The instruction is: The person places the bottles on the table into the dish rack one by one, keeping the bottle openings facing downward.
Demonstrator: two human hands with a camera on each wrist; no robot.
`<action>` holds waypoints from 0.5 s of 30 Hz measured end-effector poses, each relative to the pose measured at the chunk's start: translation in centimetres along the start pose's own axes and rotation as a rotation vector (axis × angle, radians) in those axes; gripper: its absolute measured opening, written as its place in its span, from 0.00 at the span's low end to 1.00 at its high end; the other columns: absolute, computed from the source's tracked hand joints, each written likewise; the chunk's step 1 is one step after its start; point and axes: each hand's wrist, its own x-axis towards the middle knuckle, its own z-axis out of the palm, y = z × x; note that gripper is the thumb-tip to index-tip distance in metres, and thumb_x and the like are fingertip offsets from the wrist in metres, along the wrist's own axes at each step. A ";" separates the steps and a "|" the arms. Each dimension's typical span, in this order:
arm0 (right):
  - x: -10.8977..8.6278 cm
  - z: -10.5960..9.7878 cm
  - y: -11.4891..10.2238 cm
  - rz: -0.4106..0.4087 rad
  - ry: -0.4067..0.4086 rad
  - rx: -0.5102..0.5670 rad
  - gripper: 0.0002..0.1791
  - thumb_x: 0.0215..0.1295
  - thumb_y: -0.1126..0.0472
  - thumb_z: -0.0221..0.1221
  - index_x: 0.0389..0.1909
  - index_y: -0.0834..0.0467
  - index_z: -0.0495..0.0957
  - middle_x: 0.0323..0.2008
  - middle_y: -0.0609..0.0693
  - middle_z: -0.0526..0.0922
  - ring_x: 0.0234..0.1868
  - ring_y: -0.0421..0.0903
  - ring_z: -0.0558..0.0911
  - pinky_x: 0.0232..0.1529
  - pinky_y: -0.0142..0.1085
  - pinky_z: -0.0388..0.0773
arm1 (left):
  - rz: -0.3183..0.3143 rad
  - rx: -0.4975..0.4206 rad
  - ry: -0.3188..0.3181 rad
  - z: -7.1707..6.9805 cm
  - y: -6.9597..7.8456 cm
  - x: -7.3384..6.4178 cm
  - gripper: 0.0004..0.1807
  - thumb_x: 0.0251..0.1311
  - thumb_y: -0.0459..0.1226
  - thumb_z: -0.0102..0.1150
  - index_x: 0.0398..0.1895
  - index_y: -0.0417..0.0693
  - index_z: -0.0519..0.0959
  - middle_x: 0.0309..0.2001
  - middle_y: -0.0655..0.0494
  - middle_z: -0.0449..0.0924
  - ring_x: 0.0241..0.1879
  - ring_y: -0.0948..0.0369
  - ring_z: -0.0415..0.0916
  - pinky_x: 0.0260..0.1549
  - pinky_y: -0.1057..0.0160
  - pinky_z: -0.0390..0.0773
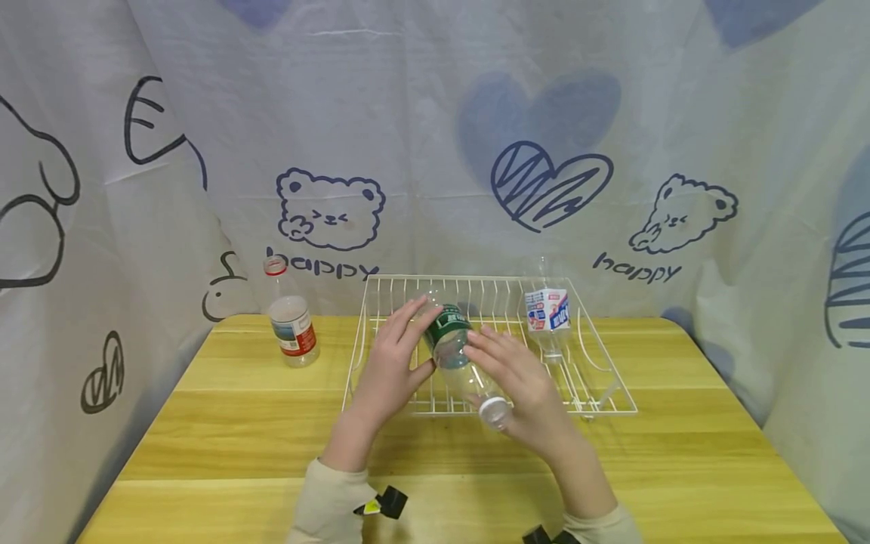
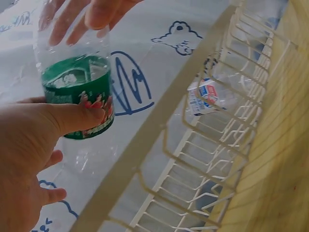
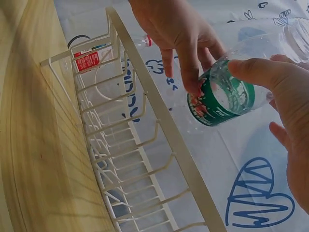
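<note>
A clear plastic bottle (image 1: 457, 355) with a green label is held tilted above the wire rack (image 1: 605, 412), its neck end pointing down toward the person. My left hand (image 1: 390, 359) grips it around the label (image 2: 79, 96), thumb across the front in the left wrist view. Nearer the neck, my right hand (image 1: 523, 385) holds the same bottle, with its thumb along the side in the right wrist view. Inside the rack at the right stands another clear bottle (image 1: 547, 311) with a white, blue and red label.
On the wooden table (image 1: 224, 438), left of the rack, stands an uncapped clear bottle (image 1: 292, 329) with a red and blue label and a red neck ring. A pale curtain (image 1: 428, 136) with printed drawings hangs behind the table and along its sides.
</note>
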 end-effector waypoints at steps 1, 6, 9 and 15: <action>0.0 0.0 0.0 -0.002 0.005 -0.005 0.36 0.43 0.59 0.71 0.59 0.61 0.75 0.61 0.56 0.77 0.65 0.54 0.74 0.74 0.42 0.61 | -0.018 -0.022 0.000 -0.2 -0.1 0.0 0.46 0.41 0.31 0.76 0.68 0.54 0.67 0.69 0.47 0.67 0.68 0.47 0.66 0.67 0.45 0.67; 0.0 0.1 -0.1 -0.022 0.028 -0.019 0.35 0.42 0.60 0.71 0.57 0.63 0.76 0.61 0.57 0.78 0.65 0.55 0.75 0.74 0.42 0.62 | -0.118 -0.136 0.011 -1.2 -0.4 0.1 0.38 0.48 0.32 0.73 0.66 0.52 0.70 0.68 0.48 0.69 0.67 0.48 0.67 0.65 0.45 0.70; 0.0 0.2 -0.2 -0.038 0.042 -0.023 0.33 0.45 0.60 0.70 0.57 0.63 0.76 0.61 0.57 0.78 0.65 0.54 0.74 0.74 0.43 0.62 | -0.186 -0.186 0.007 -1.9 -0.7 0.0 0.31 0.56 0.37 0.69 0.64 0.51 0.72 0.66 0.49 0.71 0.67 0.50 0.68 0.66 0.46 0.69; 0.2 0.7 -0.3 -0.094 0.073 -0.031 0.28 0.51 0.60 0.67 0.55 0.63 0.77 0.61 0.56 0.78 0.66 0.53 0.74 0.72 0.44 0.65 | -0.321 -0.194 0.048 -3.1 -1.2 -0.2 0.24 0.63 0.47 0.60 0.60 0.50 0.75 0.61 0.51 0.78 0.63 0.52 0.72 0.65 0.48 0.70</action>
